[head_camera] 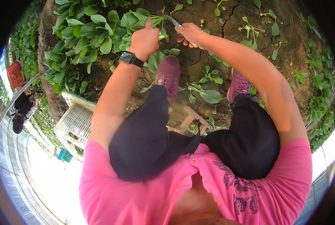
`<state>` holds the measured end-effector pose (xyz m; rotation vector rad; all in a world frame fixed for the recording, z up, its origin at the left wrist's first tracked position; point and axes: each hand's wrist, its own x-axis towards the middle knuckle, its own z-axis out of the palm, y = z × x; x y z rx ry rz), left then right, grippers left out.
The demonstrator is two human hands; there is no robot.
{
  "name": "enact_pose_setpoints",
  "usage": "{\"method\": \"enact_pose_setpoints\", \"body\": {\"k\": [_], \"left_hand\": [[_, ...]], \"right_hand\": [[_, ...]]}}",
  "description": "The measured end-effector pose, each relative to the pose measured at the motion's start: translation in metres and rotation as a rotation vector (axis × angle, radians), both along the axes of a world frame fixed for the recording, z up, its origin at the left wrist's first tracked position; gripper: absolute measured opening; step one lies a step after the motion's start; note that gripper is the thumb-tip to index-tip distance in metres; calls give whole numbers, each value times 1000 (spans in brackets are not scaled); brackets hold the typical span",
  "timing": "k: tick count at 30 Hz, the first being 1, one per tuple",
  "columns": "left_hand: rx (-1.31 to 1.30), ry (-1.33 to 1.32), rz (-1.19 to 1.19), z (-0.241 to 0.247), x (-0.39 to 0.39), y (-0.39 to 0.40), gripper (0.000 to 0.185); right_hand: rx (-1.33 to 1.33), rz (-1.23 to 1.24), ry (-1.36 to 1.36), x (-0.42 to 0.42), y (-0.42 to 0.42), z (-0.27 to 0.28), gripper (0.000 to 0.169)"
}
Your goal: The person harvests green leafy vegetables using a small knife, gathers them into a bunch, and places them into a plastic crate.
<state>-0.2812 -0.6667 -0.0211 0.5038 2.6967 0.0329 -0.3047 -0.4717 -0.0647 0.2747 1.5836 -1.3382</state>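
My left hand (145, 39), with a watch (131, 58) on its wrist, is closed around a bunch of leafy greens (129, 21) that look like bok choy. Its index finger stretches out along the leaves, and the palm side is hidden. Pale stalks show just right of the fingers. In my right hand (190, 35) is the handle of a small sickle (170, 19). The curved blade points left, its tip beside the stalks at the bunch's right end; whether it touches them I cannot tell.
Dense greens (83, 36) fill the bed at left. Cut leaves (208, 95) and small plants lie on cracked soil (195, 59) around my shoes (169, 74). A wooden stool (190, 121) is beneath me. A plastic crate (75, 121) stands left; farther off are another person (24, 105) and a red crate (15, 73).
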Motion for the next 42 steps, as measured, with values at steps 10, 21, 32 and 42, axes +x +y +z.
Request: {"method": "enact_pose_setpoints", "body": {"k": [10, 21, 32, 42], "left_hand": [[59, 6, 12, -10, 6, -12, 23], [155, 44, 46, 3, 21, -14, 48], [849, -320, 152, 67, 26, 12, 35], [883, -329, 382, 60, 42, 53, 38]], "right_hand": [[116, 26, 67, 4, -18, -31, 37], [53, -66, 125, 10, 13, 0, 33], [-144, -129, 53, 10, 74, 35, 26], [-98, 33, 51, 24, 65, 74, 26]]}}
